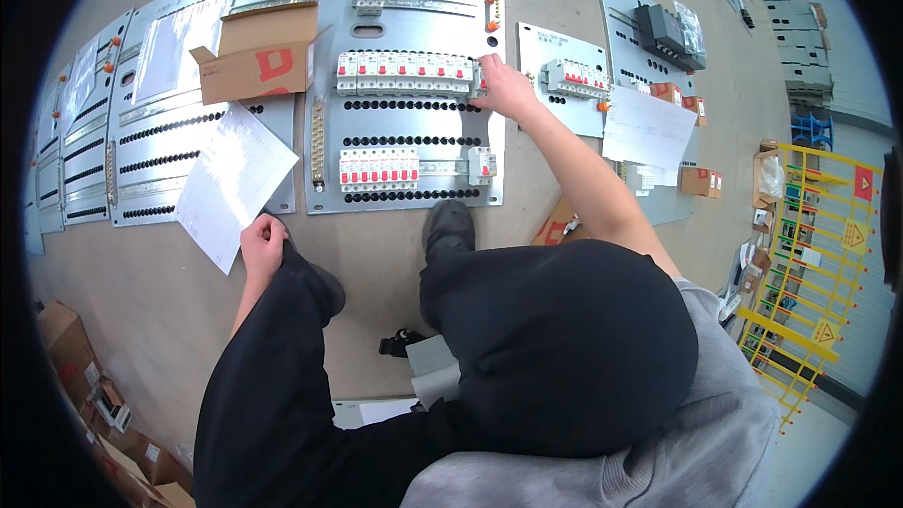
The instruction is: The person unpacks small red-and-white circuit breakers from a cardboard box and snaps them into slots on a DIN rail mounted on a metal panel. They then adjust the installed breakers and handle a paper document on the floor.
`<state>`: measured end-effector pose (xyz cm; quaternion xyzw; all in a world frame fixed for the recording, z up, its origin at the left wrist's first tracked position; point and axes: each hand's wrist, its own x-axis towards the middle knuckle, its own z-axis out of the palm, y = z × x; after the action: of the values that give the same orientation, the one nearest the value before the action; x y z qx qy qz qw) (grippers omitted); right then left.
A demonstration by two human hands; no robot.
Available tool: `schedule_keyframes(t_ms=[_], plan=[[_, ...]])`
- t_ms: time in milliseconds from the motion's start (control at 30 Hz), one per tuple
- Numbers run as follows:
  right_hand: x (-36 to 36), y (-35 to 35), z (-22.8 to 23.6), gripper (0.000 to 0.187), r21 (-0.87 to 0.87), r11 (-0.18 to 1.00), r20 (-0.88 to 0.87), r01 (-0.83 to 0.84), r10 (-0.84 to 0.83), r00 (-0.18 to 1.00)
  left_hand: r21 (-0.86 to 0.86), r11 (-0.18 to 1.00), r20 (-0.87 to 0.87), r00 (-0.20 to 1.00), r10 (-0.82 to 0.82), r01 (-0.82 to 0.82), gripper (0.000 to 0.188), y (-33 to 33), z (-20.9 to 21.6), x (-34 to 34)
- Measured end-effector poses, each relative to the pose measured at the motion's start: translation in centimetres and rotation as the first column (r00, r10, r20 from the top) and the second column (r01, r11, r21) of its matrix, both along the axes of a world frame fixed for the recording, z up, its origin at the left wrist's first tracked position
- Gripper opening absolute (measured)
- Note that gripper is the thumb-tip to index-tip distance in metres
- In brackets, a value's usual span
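My right hand closes its fingers on a small circuit breaker at the right end of the upper breaker row. That row of white breakers with red levers sits on a grey metal mounting plate. Lower on the plate are a shorter breaker row and a single breaker on a rail. By my left knee, my left hand is closed, overlapping the edge of a printed sheet; whether it grips anything is hidden.
An open cardboard box stands on the neighbouring plate at left. On the right are a smaller plate with breakers, a paper sheet and a dark grey device. Yellow barriers stand at far right, cartons at lower left.
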<state>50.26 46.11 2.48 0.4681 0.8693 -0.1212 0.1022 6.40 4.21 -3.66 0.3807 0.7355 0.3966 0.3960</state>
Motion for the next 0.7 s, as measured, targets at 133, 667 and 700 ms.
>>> schedule_keyframes(t_ms=[133,667,700], plan=[[-0.5,0.6,0.2,0.086,-0.04,0.999,0.049,-0.021,0.022,0.999,-0.012,1.0,0.021,1.0,0.007,-0.006,0.023,0.0,0.0,-0.2],[-1.6,1.2,0.9,0.128,0.009,0.989,-0.069,-0.149,0.149,0.986,-0.005,1.0,0.011,1.0,0.0,0.0,0.026,0.4,0.2,0.0],[-2.6,1.5,0.8,0.126,0.012,0.981,-0.049,-0.192,0.192,0.98,0.003,1.0,0.013,1.0,0.004,-0.004,0.025,0.7,0.2,-0.1]])
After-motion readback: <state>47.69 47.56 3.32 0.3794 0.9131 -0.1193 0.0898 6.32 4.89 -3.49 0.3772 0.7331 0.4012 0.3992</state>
